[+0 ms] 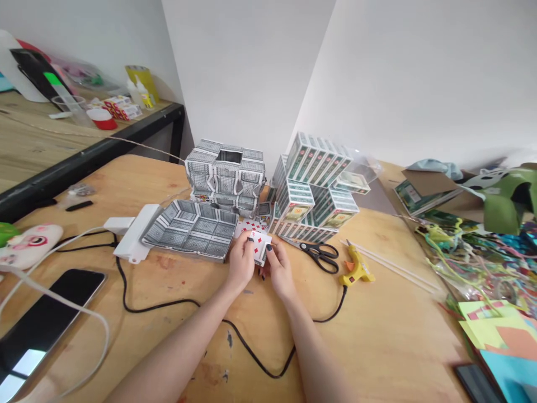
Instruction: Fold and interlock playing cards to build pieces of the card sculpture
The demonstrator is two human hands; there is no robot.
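Nearest you, a black cable (277, 376) loops across the table and runs to the yellow glue gun (356, 268) on the right. Your left hand (242, 260) grips the left edge of some playing cards (260, 243), a diamond face showing; your right hand (281, 267) pinches their right side. You hold the cards at center, just in front of the card-covered tray (193, 226). Black-handled scissors (321, 254) lie open right of your hands. Farther back stand a card-covered structure (250, 162) and, to its right, stacked card boxes (296, 204).
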